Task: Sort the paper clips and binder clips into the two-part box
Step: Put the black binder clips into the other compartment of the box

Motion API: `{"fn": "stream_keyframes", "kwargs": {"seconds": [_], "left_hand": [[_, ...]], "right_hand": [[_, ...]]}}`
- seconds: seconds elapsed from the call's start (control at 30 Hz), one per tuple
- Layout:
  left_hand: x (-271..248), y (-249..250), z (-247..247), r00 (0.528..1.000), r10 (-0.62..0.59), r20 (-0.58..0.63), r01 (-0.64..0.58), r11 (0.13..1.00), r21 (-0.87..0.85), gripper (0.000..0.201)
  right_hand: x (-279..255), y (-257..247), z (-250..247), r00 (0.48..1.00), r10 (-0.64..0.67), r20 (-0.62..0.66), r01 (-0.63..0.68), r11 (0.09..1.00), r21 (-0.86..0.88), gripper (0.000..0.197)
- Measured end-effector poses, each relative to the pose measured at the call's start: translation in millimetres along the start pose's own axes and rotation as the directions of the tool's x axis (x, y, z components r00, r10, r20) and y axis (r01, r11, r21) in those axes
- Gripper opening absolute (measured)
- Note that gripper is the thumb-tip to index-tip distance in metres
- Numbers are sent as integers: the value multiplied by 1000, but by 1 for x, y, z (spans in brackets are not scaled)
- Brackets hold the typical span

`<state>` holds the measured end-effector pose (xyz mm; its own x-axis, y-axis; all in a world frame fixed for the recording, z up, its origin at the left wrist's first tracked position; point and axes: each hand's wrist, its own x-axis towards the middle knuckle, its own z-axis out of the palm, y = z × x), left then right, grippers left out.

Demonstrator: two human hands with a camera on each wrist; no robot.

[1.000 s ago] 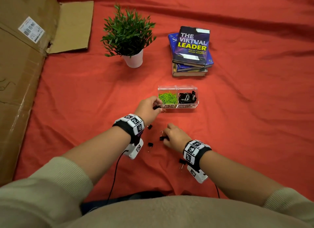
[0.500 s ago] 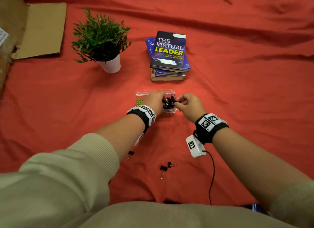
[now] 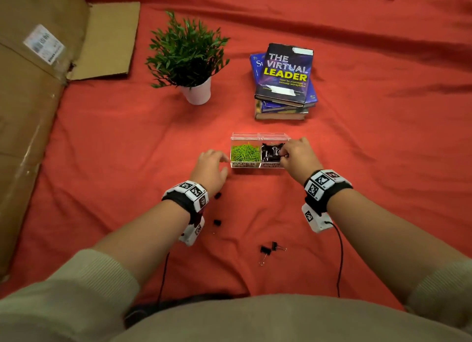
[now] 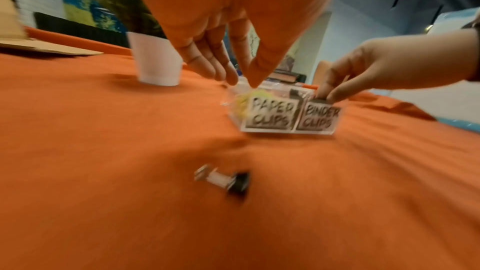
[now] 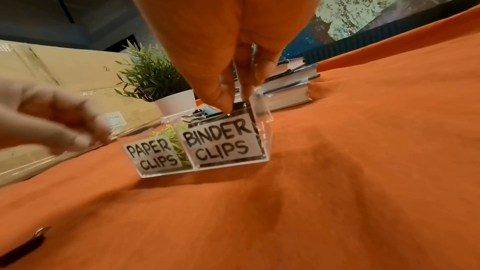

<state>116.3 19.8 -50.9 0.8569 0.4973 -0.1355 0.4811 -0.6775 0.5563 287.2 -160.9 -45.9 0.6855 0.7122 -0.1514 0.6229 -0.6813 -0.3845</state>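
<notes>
Pinching binder clip [image 4: 320, 101]: right hand [image 3: 297, 155] fingers | left hand [image 3: 212, 166] relaxed, empty | box [image 3: 259, 165] lengthwise left-right

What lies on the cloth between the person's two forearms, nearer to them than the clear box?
Four loose black binder clips: two by the left wrist, and a touching pair nearer the middle. The head view shows them.

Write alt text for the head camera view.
A right hand reaches into the binder-clip side of a clear two-part box on a red cloth; the left hand hovers beside it. Four binder clips lie loose nearby.
</notes>
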Motion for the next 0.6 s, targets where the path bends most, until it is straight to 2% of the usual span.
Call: {"fn": "stream_keyframes", "kwargs": {"seconds": [0.13,0.2,0.27,0.33,0.37,0.4,0.43,0.53,0.6], "left_hand": [[-29,-36,-6,992,-63,114,57,997,53,22],[-40,-45,-4,982,-19,187,1,995,95,31],[-46,-46,-2,964,28,265,-67,988,139,41],[-49,-45,2,945,73,319,-135,975,177,47],[-49,-44,3,937,93,336,-166,967,194,48],[-48,-43,6,930,105,353,-190,958,215,48],[-48,-42,7,925,111,364,-208,948,240,45],[-47,-42,10,933,95,346,-207,929,305,33],[-48,-45,10,940,86,330,-192,934,303,29]], "right_hand": [[1,-7,5,998,-7,-62,4,999,-46,17],[-2,-14,6,999,-15,-43,9,990,-138,22],[-8,-23,6,996,-28,-86,11,980,-197,23],[-22,-37,8,985,-100,-142,76,984,-163,21],[-31,-45,12,980,-159,-124,143,982,-125,20],[-41,-51,18,975,-216,-51,212,974,-80,20],[-52,-57,24,963,-257,77,260,965,-35,20],[-82,-62,37,843,-277,462,284,957,56,20],[-101,-56,41,773,-237,589,251,966,59,18]]}}
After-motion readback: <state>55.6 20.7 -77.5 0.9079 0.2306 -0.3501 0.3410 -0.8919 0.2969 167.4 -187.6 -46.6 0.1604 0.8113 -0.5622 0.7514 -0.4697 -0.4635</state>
